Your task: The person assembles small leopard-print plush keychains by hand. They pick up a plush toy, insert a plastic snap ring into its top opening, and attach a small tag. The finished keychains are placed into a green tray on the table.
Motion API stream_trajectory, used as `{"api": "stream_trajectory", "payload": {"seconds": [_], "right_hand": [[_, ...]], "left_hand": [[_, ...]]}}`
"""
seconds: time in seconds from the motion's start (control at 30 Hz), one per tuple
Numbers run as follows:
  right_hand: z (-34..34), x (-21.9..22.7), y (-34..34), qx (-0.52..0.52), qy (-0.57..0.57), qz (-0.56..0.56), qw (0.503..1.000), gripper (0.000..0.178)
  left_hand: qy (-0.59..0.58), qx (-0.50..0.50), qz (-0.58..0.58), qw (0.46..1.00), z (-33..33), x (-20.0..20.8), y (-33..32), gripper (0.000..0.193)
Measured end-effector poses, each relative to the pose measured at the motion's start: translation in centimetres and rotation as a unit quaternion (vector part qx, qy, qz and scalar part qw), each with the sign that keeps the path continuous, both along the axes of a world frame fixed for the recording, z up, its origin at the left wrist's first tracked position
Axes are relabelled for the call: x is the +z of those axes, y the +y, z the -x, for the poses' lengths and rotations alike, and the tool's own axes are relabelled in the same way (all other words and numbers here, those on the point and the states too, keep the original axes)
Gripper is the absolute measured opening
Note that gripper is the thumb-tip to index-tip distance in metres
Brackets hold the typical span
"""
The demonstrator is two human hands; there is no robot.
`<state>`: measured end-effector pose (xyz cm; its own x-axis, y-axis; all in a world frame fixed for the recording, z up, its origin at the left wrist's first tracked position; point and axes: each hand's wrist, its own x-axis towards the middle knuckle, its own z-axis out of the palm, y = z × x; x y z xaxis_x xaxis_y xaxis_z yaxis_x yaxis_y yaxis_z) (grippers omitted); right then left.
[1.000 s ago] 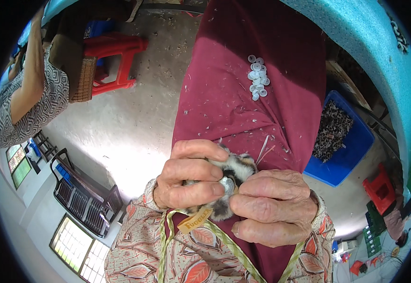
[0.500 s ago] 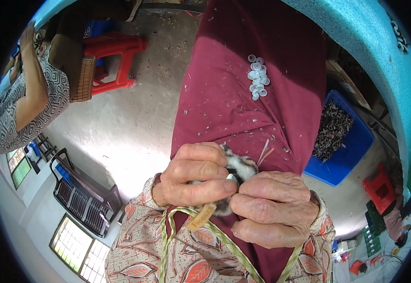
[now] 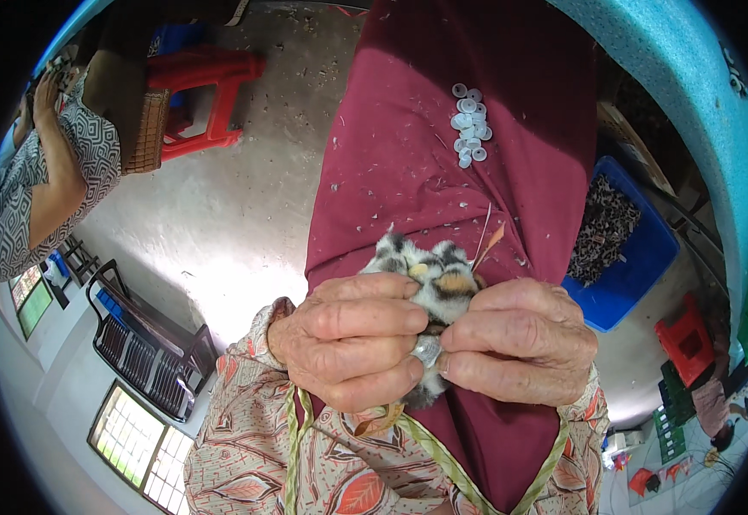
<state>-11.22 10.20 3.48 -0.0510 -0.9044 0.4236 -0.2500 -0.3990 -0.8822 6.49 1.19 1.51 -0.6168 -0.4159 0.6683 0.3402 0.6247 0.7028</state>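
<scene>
My left hand (image 3: 350,339) and my right hand (image 3: 518,343) meet over my lap, fingers closed on a small plush toy (image 3: 442,296) with white, black and tan fur. Between the fingertips of both hands shows a small shiny, pale translucent piece (image 3: 427,350); its exact kind is hard to make out. A thin white strand and an orange-brown strip (image 3: 492,244) stick out beyond the fur near my right fingers. The toy's lower part is mostly hidden by my hands.
Several translucent plastic discs (image 3: 470,124) lie on the dark red apron cloth (image 3: 391,163) over my lap. A blue bin (image 3: 623,300) with black-and-white fuzzy pieces stands at right. Red stools (image 3: 219,112) and a black chair (image 3: 138,335) are leftward; another person (image 3: 56,180) sits far left.
Both hands have come a little farther apart, showing more of the plush toy's fur. The right hand has shifted right and up, and the pale piece sits lower between the fingertips.
</scene>
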Motion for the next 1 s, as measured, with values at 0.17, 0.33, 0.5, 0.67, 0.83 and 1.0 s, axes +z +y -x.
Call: {"api": "stream_trajectory", "payload": {"seconds": [0.17, 0.33, 0.5, 0.67, 0.83, 1.0], "right_hand": [[0.5, -0.3, 0.5, 0.052, 0.017, 0.028, 0.998, 0.025], [1.3, -0.1, 0.3, 0.091, 0.025, 0.033, 0.995, 0.026], [1.7, -0.4, 0.5, 0.138, 0.024, 0.033, 0.99, 0.026], [1.3, -0.6, 1.3, 0.113, 0.027, 0.036, 0.993, 0.025], [1.4, -0.2, 1.0, 0.132, 0.028, 0.022, 0.991, 0.027], [1.4, -0.3, 1.5, 0.124, 0.04, 0.013, 0.991, 0.028]], "left_hand": [[0.065, 0.134, 0.034, 0.988, 1.2, -0.6, 1.7, 0.013], [0.015, 0.118, 0.067, 0.991, 0.7, 0.2, 1.1, 0.017], [-0.033, 0.139, 0.116, 0.983, -0.1, 0.5, 1.4, 0.018], [-0.077, 0.166, 0.157, 0.971, -0.2, 0.9, 1.7, 0.023], [-0.021, 0.237, 0.204, 0.949, 0.7, -0.3, 2.2, 0.022], [-0.014, 0.188, 0.232, 0.954, -0.2, -0.8, 2.0, 0.017]]}}
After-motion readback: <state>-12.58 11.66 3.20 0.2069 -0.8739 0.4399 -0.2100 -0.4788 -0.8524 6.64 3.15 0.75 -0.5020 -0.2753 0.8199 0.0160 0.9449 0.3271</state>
